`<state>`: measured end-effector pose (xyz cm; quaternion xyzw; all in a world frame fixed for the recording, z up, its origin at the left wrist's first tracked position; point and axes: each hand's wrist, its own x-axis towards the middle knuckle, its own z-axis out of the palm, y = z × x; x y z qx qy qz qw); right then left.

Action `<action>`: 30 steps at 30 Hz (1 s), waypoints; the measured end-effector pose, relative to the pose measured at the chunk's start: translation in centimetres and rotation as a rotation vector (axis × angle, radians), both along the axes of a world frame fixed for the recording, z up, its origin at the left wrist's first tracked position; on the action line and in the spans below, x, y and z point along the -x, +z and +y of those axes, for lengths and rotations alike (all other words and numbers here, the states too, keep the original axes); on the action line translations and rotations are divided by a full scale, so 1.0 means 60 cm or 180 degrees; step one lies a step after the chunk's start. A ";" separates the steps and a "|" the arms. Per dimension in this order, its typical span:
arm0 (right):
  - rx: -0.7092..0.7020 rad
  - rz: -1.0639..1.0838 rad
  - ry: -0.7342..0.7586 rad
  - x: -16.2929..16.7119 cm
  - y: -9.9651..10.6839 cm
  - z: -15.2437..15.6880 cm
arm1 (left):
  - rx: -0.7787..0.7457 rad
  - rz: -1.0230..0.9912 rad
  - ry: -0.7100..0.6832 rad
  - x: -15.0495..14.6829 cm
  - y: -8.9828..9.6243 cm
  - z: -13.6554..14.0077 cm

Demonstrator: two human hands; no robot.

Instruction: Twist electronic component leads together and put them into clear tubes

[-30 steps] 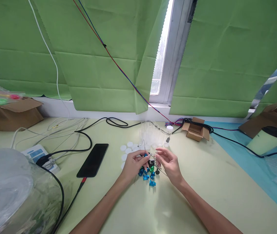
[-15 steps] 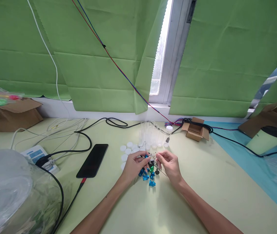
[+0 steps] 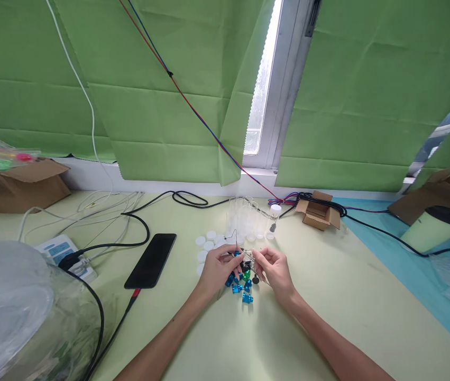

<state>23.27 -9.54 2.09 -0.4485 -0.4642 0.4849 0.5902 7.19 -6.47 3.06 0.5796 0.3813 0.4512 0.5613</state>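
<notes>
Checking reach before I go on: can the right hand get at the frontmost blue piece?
Probably yes: the right hand is close, with bare table between it and the frontmost blue piece, though I can't tell whether its grip is free.

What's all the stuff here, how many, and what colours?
Curtains: several, green, back
Window frame: one, white, back
Table: one, pale yellow, below
Sheet: one, blue, right
Cables: several, mixed, back, left
Boxes: several, brown, both sides
Plastic: several pieces, clear, both sides
Plug block: one, white, left
Phone: one, black, left
Cup: one, pale green, right
Tubes: several, clear, middle
Caps: several, white, middle
Small parts: several, blue, green, black, middle
Wire: one, dark, middle
Left hand: one, bare, holding a blue part
Right hand: one, bare, middle
</notes>
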 end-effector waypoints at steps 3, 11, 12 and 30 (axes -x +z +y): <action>-0.0063 0.0082 0.0032 0.000 0.001 0.000 | 0.0041 -0.0035 -0.0026 0.002 0.001 0.001; -0.0357 0.0149 0.0250 -0.001 -0.002 0.004 | 0.0111 -0.0167 -0.0038 0.007 0.002 0.003; -0.0351 0.0163 0.0251 -0.001 -0.003 0.004 | 0.0127 -0.0167 -0.0045 0.006 0.004 0.002; -0.0153 -0.0008 -0.0032 -0.002 0.002 0.002 | -0.0095 0.0092 -0.0061 0.001 -0.004 -0.002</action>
